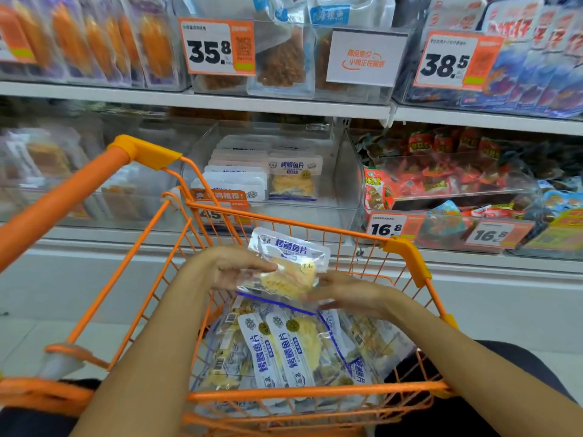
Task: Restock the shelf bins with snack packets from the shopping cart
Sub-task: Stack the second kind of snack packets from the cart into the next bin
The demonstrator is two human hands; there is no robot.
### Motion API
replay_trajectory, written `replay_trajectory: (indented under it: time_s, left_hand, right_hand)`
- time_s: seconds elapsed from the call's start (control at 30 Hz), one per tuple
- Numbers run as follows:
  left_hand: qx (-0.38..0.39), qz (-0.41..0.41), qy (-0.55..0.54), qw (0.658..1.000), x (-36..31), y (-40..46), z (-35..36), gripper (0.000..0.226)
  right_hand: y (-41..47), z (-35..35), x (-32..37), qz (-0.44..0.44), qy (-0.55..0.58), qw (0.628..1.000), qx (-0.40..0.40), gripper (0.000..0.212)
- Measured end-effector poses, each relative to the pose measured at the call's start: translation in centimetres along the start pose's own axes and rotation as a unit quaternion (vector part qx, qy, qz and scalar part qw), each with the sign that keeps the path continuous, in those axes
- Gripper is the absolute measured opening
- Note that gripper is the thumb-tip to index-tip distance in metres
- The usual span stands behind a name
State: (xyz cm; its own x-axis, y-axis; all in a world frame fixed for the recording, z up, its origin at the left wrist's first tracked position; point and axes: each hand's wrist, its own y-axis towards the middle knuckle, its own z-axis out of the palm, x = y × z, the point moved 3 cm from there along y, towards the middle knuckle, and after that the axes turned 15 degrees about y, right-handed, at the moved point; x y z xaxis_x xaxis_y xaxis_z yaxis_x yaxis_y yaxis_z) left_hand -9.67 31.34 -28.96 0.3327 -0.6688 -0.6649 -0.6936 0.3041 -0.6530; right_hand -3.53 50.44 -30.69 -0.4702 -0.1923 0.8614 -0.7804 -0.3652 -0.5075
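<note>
Orange cart (407,247): 2 hands hold 1 packet (285,263).

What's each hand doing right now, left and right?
Left hand: grips the clear blue-and-white packet of yellow fish slices by its left side.
Right hand: holds the same packet's right edge, above the orange wire shopping cart.

Far above your hands you had orange price tags reading 35.8 (217,47) and 38.5 (454,59), with a white sign (366,58) between them.
</note>
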Motion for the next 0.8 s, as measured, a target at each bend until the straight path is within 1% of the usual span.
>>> replay_trajectory:
  time_s: [0.03,0.07,0.1,0.13,0.17,0.2,0.23,0.27,0.3,0.37,0.43,0.47,0.53,0.6,0.63,0.7,0.77,0.8]
  left_hand:
    - [-0.015,0.009,0.008,1.0,0.1,0.1,-0.3,0.039]
    - [-0.037,0.02,0.02,0.999,-0.1,0.2,-0.5,0.039]
    - [-0.057,0.024,0.032,0.998,0.0,0.5,-0.8,0.04]
    - [-0.07,0.026,0.043,0.996,0.1,0.7,-1.0,0.042]
    - [-0.073,0.022,0.046,0.996,0.2,0.9,-1.2,0.044]
    - [-0.066,0.02,0.04,0.997,0.2,1.0,-1.2,0.045]
    - [-0.053,0.019,0.033,0.998,0.2,1.0,-1.1,0.045]
    - [-0.036,0.025,0.028,0.999,0.1,1.0,-1.0,0.043]
    - [-0.021,0.028,0.028,0.999,0.2,1.2,-0.9,0.041]
    - [-0.013,0.014,0.029,0.999,0.3,1.2,-0.8,0.046]
    - [-0.006,-0.008,0.004,1.0,0.7,1.6,-1.1,0.045]
    - [0.003,-0.015,-0.009,1.0,0.8,1.7,-1.2,0.039]
    - [0.0,-0.025,-0.04,0.999,0.9,1.2,-1.0,0.02]
    - [0.004,-0.024,-0.094,0.995,1.3,1.1,-0.8,0.02]
    - [0.01,-0.016,-0.117,0.993,1.4,1.2,-0.7,0.022]
    - [0.015,-0.008,-0.14,0.99,1.3,0.9,-0.5,0.026]
    - [0.032,-0.009,-0.144,0.989,0.8,-0.1,-0.3,0.032]
    - [0.045,-0.008,-0.134,0.99,0.6,-0.4,-0.1,0.034]
  right_hand:
    - [0.1,0.0,-1.0,0.042,-0.131,0.99,0.007,0.067]
    - [0.2,0.3,-1.8,0.072,-0.257,0.964,0.021,0.084]
    - [0.4,0.6,-2.4,0.083,-0.364,0.927,0.037,0.095]
    - [0.7,0.8,-3.0,0.079,-0.443,0.892,0.05,0.102]
    - [1.0,0.9,-3.5,0.067,-0.493,0.865,0.056,0.103]
    - [1.2,1.0,-3.6,0.052,-0.518,0.852,0.052,0.099]
    - [1.2,0.8,-3.4,0.043,-0.52,0.852,0.043,0.091]
    - [1.0,0.6,-3.0,0.042,-0.493,0.868,0.035,0.081]
    - [0.7,0.3,-2.6,0.044,-0.441,0.896,0.03,0.073]
    - [0.1,-0.2,-1.3,0.033,-0.318,0.947,0.037,0.059]
    - [-0.5,-1.1,-0.1,-0.009,-0.241,0.97,0.038,0.044]
    - [-0.5,-1.5,0.5,-0.033,-0.202,0.978,0.032,0.04]
    - [-0.6,-2.1,1.3,-0.06,-0.071,0.996,0.005,0.041]
    - [-0.2,-2.7,1.2,-0.064,0.051,0.995,-0.052,0.044]
    - [0.1,-2.8,1.0,-0.064,0.088,0.99,-0.085,0.043]
    - [0.6,-2.7,0.2,-0.057,0.108,0.983,-0.14,0.035]
    - [1.2,-2.0,-0.9,-0.043,0.126,0.978,-0.163,0.026]
    - [1.5,-1.5,-1.4,-0.036,0.156,0.973,-0.165,0.023]
